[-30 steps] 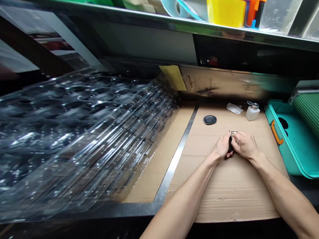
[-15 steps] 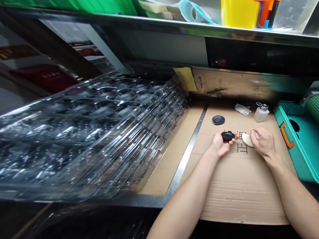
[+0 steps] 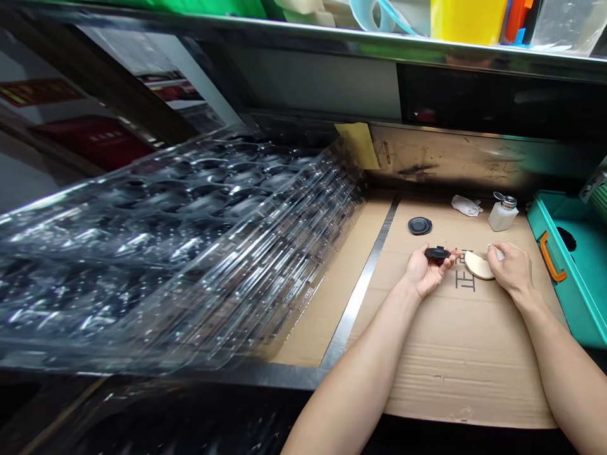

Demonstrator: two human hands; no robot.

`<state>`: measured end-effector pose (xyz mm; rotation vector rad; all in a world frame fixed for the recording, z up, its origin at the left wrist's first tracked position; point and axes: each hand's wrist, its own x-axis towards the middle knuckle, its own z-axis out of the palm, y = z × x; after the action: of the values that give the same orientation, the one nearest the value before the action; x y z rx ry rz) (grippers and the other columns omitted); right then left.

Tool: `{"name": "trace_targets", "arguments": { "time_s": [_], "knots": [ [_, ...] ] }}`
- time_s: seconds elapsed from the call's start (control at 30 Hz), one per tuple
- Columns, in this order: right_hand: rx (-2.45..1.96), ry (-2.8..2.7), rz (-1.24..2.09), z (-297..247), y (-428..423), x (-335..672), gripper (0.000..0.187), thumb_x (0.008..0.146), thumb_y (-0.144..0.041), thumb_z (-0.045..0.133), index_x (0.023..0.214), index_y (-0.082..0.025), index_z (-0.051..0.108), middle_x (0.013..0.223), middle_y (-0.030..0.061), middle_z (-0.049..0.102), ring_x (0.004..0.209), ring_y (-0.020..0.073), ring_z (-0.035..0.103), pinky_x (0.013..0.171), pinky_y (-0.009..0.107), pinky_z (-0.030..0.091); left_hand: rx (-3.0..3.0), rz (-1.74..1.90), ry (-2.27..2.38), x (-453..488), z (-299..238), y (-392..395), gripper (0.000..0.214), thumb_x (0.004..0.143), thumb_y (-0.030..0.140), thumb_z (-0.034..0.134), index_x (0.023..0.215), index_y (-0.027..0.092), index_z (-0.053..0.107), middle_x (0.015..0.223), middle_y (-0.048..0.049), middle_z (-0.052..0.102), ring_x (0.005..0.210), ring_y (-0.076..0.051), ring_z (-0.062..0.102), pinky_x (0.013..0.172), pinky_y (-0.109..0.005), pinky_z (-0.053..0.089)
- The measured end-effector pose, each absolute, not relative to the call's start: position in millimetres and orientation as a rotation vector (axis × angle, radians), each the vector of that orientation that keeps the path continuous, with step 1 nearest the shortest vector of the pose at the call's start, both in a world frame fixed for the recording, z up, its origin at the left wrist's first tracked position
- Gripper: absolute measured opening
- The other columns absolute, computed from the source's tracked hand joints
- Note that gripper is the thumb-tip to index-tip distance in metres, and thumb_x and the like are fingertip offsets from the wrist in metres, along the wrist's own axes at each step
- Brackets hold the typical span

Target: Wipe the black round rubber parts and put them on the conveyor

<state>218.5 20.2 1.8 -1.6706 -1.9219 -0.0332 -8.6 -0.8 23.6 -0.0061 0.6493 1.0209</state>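
My left hand (image 3: 423, 273) lies palm up on the cardboard sheet (image 3: 455, 354), fingers curled round a small black round part (image 3: 437, 253). To its right, my right hand (image 3: 511, 270) is closed on a thin cream-coloured disc (image 3: 478, 265) and a bit of white material at the fingertips. The two hands are a short way apart. A second black round part (image 3: 420, 225) lies on the cardboard just beyond my left hand.
A big slanting stack of clear plastic blister trays (image 3: 180, 253) fills the left. A small pump bottle (image 3: 502, 213) and a crumpled white wipe (image 3: 465, 205) sit at the back. A teal bin (image 3: 569, 265) with an orange handle stands at right. A shelf (image 3: 332, 38) runs overhead.
My hands were together over the black part; they have drawn apart. The left now holds the black part and the right has come away with the cream disc.
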Motion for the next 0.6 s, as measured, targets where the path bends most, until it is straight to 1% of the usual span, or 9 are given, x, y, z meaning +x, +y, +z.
{"name": "trace_targets", "arguments": {
  "time_s": [0.1,0.17,0.2,0.23,0.3,0.37,0.43,0.5,0.6],
  "knots": [
    [-1.702,-1.899,-0.025,3,21,220,0.033,0.091,-0.038,0.05,0.092,-0.02,0.077,0.095,0.0096,0.076,0.086,0.0239,0.067,0.074,0.031,0.042,0.092,1.041,0.629,-7,23,-2,0.048,0.105,0.047,0.032,0.106,0.006,0.058,0.099,-0.0213,0.07,0.069,-0.015,0.069,0.052,-0.02,0.057],
    [-1.714,-1.882,-0.014,2,23,222,0.033,0.09,-0.038,0.049,0.092,-0.02,0.077,0.096,0.0096,0.076,0.086,0.0239,0.067,0.075,0.031,0.042,0.254,1.114,0.674,-3,20,-3,0.042,0.099,0.05,0.052,0.106,0.009,0.058,0.103,-0.0198,0.07,0.076,-0.016,0.071,0.058,-0.021,0.057],
    [-1.72,-1.877,-0.01,1,24,224,0.034,0.09,-0.038,0.049,0.093,-0.02,0.077,0.096,0.0097,0.076,0.087,0.0239,0.067,0.075,0.031,0.042,0.367,1.183,0.737,0,17,-4,0.041,0.093,0.047,0.065,0.109,0.011,0.057,0.104,-0.018,0.071,0.08,-0.017,0.071,0.063,-0.022,0.057],
    [-1.726,-1.87,-0.009,-1,25,225,0.034,0.09,-0.038,0.049,0.093,-0.02,0.077,0.097,0.0096,0.076,0.087,0.0239,0.067,0.075,0.031,0.042,0.499,1.264,0.824,3,14,-6,0.047,0.084,0.042,0.077,0.113,0.013,0.055,0.106,-0.0158,0.071,0.084,-0.017,0.071,0.069,-0.024,0.057],
    [-1.742,-1.858,-0.012,-5,28,227,0.033,0.09,-0.039,0.049,0.093,-0.021,0.077,0.097,0.0089,0.076,0.087,0.0238,0.067,0.074,0.031,0.041,0.801,1.416,1.029,10,8,-10,0.067,0.068,0.031,0.091,0.12,0.018,0.05,0.113,-0.0125,0.07,0.095,-0.018,0.071,0.085,-0.029,0.055],
    [-1.764,-1.85,-0.013,-8,29,229,0.033,0.09,-0.039,0.049,0.092,-0.022,0.077,0.096,0.008,0.076,0.085,0.0232,0.067,0.072,0.03,0.04,1.097,1.5,1.2,15,4,-15,0.077,0.061,0.028,0.094,0.123,0.022,0.048,0.123,-0.0121,0.068,0.111,-0.022,0.068,0.1,-0.034,0.05],
    [-1.788,-1.848,-0.007,-10,30,231,0.033,0.09,-0.039,0.049,0.092,-0.022,0.077,0.095,0.0078,0.076,0.082,0.0227,0.066,0.069,0.03,0.039,1.327,1.541,1.29,18,2,-20,0.073,0.064,0.029,0.092,0.122,0.023,0.048,0.13,-0.0133,0.064,0.123,-0.025,0.062,0.108,-0.038,0.044],
    [-1.805,-1.859,0.002,-11,31,231,0.033,0.09,-0.04,0.049,0.092,-0.022,0.077,0.094,0.0078,0.076,0.081,0.0225,0.066,0.068,0.03,0.038,1.452,1.555,1.328,20,1,-22,0.069,0.066,0.029,0.09,0.121,0.023,0.048,0.132,-0.0144,0.063,0.127,-0.026,0.059,0.11,-0.039,0.042],
    [-1.821,-1.866,0.011,-12,31,231,0.033,0.09,-0.04,0.05,0.093,-0.022,0.077,0.093,0.0079,0.076,0.081,0.0229,0.067,0.068,0.03,0.038,1.482,1.546,1.378,20,1,-22,0.066,0.065,0.027,0.09,0.118,0.022,0.051,0.128,-0.0144,0.064,0.126,-0.028,0.059,0.109,-0.042,0.043]
  ]
}}
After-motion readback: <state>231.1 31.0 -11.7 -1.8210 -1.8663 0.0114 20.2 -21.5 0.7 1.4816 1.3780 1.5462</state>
